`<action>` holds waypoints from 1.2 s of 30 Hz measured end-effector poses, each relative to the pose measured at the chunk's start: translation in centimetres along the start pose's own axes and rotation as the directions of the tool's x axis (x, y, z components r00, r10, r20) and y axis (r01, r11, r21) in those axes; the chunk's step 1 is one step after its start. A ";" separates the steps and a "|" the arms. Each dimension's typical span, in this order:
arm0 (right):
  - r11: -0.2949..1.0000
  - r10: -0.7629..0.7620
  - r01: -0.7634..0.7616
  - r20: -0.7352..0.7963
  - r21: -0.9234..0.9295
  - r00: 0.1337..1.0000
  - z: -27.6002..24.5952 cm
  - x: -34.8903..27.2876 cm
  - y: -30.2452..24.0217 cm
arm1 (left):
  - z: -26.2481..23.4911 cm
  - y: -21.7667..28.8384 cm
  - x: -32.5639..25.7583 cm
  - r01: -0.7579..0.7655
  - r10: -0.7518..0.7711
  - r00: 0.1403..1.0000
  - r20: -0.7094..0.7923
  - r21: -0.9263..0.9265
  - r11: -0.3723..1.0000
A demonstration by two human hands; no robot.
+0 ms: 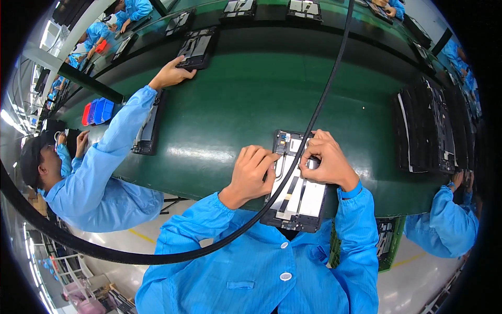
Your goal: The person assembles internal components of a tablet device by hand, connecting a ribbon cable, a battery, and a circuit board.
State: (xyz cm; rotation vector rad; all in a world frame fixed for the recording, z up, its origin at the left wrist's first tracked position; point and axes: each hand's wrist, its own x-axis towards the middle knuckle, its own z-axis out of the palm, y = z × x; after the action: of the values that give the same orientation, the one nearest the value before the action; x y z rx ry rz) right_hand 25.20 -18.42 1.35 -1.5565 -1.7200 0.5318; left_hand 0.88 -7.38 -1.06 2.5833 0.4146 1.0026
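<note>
Both hands pinch at the opened tablet [297, 183] lying at the green belt's [230, 115] near edge: my left hand [253, 170] presses its left rim, my right hand [325, 159] grips the upper part. I judge the black cable [293, 170] crossing it could snag.

Head-worn fisheye, steeply down, close over green belt [230, 110]

On the green belt [230, 104], an opened tablet [297, 180] lies at the near edge, black-framed with white panels inside. Well right of it stands a stack of dark screens [426, 131].
</note>
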 end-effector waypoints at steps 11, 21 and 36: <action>0.996 -0.069 0.059 -0.142 -0.074 0.987 -0.1 -0.6 -0.1 | -0.7 0.1 0.9 -0.051 0.047 0.989 0.137 0.025 0.998; 0.993 -0.020 -0.014 -0.285 -0.119 0.958 -0.2 -2.7 0.2 | -0.9 -0.8 3.0 -0.334 0.333 0.933 0.139 -0.018 0.942; 0.947 0.293 -0.240 -0.270 0.213 0.917 -1.4 -5.8 1.1 | 0.6 3.9 1.8 -0.102 0.201 0.937 0.285 -0.326 0.940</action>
State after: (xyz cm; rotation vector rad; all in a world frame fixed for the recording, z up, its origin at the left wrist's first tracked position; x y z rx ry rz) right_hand 26.86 -24.13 -0.01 -1.6579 -1.2074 0.5361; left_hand 3.14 -10.35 1.19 2.4526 -0.0287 0.6213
